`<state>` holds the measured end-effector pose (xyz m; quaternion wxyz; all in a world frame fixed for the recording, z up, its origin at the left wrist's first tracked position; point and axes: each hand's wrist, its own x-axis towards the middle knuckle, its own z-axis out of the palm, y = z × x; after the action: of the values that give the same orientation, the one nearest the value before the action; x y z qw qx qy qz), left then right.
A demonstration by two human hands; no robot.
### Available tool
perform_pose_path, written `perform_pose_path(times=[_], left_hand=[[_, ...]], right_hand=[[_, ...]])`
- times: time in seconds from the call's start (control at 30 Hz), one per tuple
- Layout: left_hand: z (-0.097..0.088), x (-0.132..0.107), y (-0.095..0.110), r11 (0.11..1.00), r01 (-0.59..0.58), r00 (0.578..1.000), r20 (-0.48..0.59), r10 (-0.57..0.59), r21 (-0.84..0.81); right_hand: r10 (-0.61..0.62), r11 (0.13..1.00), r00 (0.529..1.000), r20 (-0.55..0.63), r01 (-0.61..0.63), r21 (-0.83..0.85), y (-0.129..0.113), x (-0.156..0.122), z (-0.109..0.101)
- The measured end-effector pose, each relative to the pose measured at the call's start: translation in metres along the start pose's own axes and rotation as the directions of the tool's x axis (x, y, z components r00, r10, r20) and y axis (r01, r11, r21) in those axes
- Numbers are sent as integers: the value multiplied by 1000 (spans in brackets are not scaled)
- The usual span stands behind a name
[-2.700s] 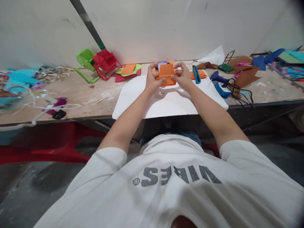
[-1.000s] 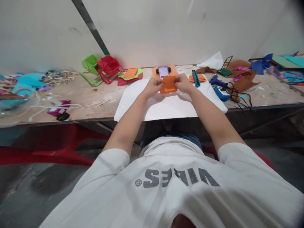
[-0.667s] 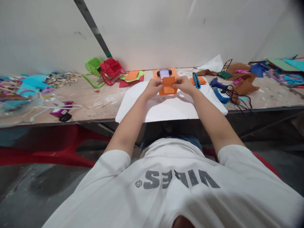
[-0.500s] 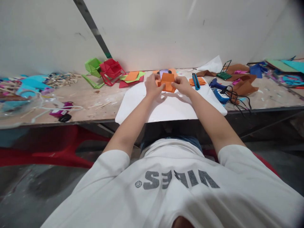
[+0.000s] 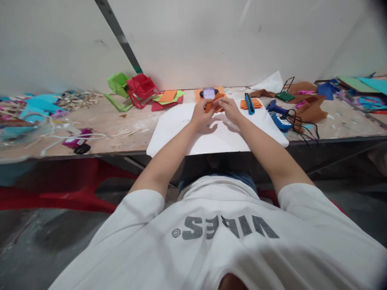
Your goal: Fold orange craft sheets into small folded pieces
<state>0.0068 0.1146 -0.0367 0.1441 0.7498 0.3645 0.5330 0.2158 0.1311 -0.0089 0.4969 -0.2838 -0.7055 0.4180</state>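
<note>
"Where could a hand pass?"
"Across the white board between the left forearm and the right forearm; it's bare right down to the near edge."
"And straight ahead?"
"No, the left hand and right hand close that way with the orange paper between them, and the phone lies just beyond."
"Off to the right?"
"The blue cutter lies over the orange slips there. Past the board, black cords sprawl beside the blue box."
"Left, then?"
"Bare tabletop, with a few sticks, as far as the purple box."
</note>
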Motion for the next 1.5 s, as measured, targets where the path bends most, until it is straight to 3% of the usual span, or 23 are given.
perform_pose_path(times=[0.1, 0.23, 0.3, 0.37, 0.47, 0.73, 1.5], left_hand=[[-3, 2, 1, 998, 63, 994, -91, -63, -10], [-7, 10, -9, 986, 114, 966, -216, -138, -122], [-6, 14, -15, 968, 134, 951, -247, -186, -212], [-5, 17, -20, 948, 146, 941, -254, -221, -283], [-5, 18, -22, 921, 146, 944, -226, -239, -362], [-11, 12, -6, 874, 225, 959, -61, -277, -431], [-11, 12, 8, 827, 300, 935, -24, -353, -476]], right_hand=[[-46, 996, 998, -30, 44, -82, 12, 5, -1], [-122, 957, 966, -226, 54, -285, 29, 12, -8], [-95, 970, 959, -268, 28, -243, 33, 13, -10], [-58, 994, 977, -207, 37, -104, 31, 13, -9], [-51, 997, 994, -95, 57, 54, 22, 9, -5], [-57, 982, 996, -66, 68, 178, 1, -1, -2], [6, 977, 998, -69, 9, 212, -9, -3, -1]])
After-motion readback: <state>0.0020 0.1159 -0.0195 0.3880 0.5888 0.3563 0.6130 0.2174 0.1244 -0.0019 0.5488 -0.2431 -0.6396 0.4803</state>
